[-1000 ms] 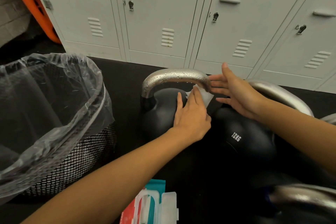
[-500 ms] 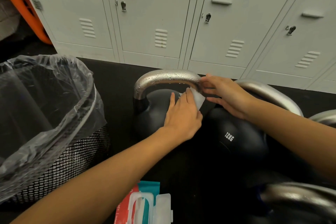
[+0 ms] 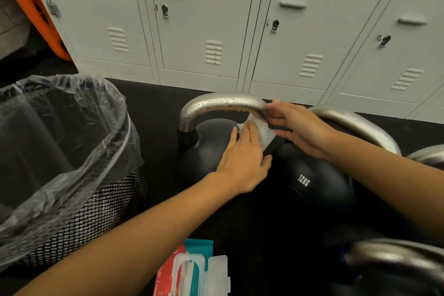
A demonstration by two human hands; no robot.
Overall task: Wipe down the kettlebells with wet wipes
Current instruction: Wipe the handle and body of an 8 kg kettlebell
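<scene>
Black round kettlebell with a bare steel loop handle (image 3: 223, 103) sits on the dark floor in front of the grey metal lockers (image 3: 216, 19), touching a second black kettlebell marked 12KG (image 3: 310, 182) on its right; handle surface beaded with droplets; white damp wet wipe (image 3: 264, 131) lies at the handle's right leg, where it curves down to the ball. Left hand (image 3: 242, 158) flat, fingers straight, pressing the wipe against the kettlebell; right hand (image 3: 298, 127) fingers curled, pinching the wipe's top edge at the handle bend, thumb side touching steel. Step in hand, as I judge: wrapping or setting the wipe round the handle's right end, wiping of this bell under way, ball and left leg look undone; other steel handles at right and bottom right (image 3: 396, 262) suggest more bells waiting. Next move likely calls for closing the wipe round the bar and sliding it along the arch toward the left leg, firm pressure, the heavy bell should not shift. Black mesh bin with clear plastic liner (image 3: 72, 175) just left; open flip-lid wipe pack, teal and red (image 3: 197, 271), near bottom edge.
</scene>
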